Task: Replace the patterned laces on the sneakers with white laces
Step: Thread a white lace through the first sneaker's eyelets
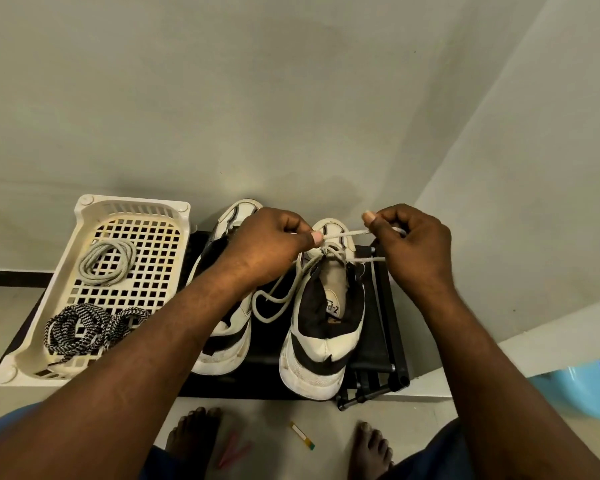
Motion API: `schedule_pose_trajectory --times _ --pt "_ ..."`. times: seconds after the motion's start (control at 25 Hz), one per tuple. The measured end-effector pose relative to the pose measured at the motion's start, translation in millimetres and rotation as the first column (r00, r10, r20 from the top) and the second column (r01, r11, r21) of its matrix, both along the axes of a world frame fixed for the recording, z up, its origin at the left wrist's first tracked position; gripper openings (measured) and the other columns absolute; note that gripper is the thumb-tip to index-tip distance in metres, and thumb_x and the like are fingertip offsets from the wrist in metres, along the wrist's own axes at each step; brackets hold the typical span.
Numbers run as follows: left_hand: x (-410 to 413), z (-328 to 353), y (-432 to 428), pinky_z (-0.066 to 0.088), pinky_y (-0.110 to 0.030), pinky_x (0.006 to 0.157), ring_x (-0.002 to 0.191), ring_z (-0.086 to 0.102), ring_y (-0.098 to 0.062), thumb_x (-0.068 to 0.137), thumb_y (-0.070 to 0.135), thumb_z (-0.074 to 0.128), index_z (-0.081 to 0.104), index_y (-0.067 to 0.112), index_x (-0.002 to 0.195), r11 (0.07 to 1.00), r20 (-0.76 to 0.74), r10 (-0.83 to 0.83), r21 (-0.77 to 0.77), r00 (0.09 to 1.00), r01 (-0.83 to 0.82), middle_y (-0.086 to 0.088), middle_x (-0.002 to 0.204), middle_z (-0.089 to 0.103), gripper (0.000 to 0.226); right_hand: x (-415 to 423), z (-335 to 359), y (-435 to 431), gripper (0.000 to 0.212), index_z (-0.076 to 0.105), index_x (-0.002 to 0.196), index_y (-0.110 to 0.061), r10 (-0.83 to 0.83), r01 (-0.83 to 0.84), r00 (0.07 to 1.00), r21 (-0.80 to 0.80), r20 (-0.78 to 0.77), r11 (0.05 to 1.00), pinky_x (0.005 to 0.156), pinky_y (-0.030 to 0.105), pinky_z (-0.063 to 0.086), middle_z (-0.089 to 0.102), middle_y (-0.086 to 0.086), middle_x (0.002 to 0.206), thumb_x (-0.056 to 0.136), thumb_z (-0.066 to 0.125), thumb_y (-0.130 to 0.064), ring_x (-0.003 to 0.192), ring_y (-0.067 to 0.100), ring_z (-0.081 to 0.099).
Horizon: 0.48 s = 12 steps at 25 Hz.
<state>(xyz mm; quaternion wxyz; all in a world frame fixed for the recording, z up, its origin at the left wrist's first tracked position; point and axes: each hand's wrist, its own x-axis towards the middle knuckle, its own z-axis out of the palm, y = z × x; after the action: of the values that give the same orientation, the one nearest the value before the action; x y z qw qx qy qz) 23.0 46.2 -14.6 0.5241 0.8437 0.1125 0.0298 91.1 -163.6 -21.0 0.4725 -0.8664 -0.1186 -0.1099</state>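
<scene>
Two white-and-black sneakers stand toes to the wall on a low black rack (pixel 383 344). The right sneaker (pixel 323 344) has a white lace (pixel 347 233) threaded near its toe. My left hand (pixel 274 244) pinches one stretch of that lace and my right hand (pixel 413 244) pinches the other, the lace taut between them. A slack loop of it lies between the shoes. The left sneaker (pixel 227 344) is partly hidden under my left forearm. In the cream basket (pixel 32 358) lie a coiled white lace (pixel 106 261) and the black-and-white patterned laces (pixel 80 327).
The wall runs just behind the shoes' toes. On the floor near my bare feet lie a small striped strip (pixel 302 434) and a pink object (pixel 232 452). A light blue tub (pixel 582 389) sits at the right edge.
</scene>
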Motion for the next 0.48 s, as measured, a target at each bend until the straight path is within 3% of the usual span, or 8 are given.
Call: schedule_pose_trajectory --times 0.12,0.2,0.32,0.48 --pt "4 -2 7 0.048 -0.028 0.076 0.084 0.067 -0.006 0.093 0.039 0.072 0.079 0.028 0.087 0.983 0.02 0.052 0.177 0.998 -0.054 0.011 0.082 0.074 0.014 4 1 -9 0.023 0.078 0.085 -0.028 0.017 -0.021 0.994 -0.038 -0.105 0.999 0.073 0.028 0.052 0.074 -0.005 0.079 0.096 0.07 -0.047 0.077 0.011 0.068" --pt "3 -4 13 0.048 -0.027 0.075 0.087 0.066 -0.007 0.091 0.039 0.072 0.078 0.03 0.09 0.944 -0.017 0.027 0.329 0.999 -0.019 0.012 0.085 0.073 0.011 8 -5 -14 0.023 0.076 0.088 -0.03 0.005 -0.053 0.98 -0.238 -0.199 0.97 0.072 0.03 0.05 0.073 -0.01 0.083 0.096 0.067 -0.049 0.081 0.011 0.066" --pt "0 -10 14 0.055 -0.03 0.082 0.087 0.067 -0.007 0.09 0.042 0.074 0.078 0.031 0.091 0.92 -0.127 -0.05 0.379 0.991 0.096 0.012 0.086 0.074 0.012 8 -17 -13 0.014 0.075 0.09 -0.029 0.04 -0.25 0.921 -0.507 -0.388 0.825 0.067 0.026 0.044 0.073 -0.008 0.092 0.097 0.066 -0.037 0.084 0.012 0.064" --pt "-5 -9 -4 0.053 -0.032 0.076 0.083 0.066 -0.01 0.089 0.07 0.063 0.075 0.027 0.091 0.897 -0.164 -0.11 0.409 0.98 0.169 0.009 0.081 0.071 0.045 7 -21 -7 0.016 0.071 0.081 -0.025 0.052 -0.261 0.926 -0.536 -0.373 0.803 0.059 0.025 0.039 0.069 -0.006 0.082 0.095 0.063 -0.023 0.08 0.018 0.064"
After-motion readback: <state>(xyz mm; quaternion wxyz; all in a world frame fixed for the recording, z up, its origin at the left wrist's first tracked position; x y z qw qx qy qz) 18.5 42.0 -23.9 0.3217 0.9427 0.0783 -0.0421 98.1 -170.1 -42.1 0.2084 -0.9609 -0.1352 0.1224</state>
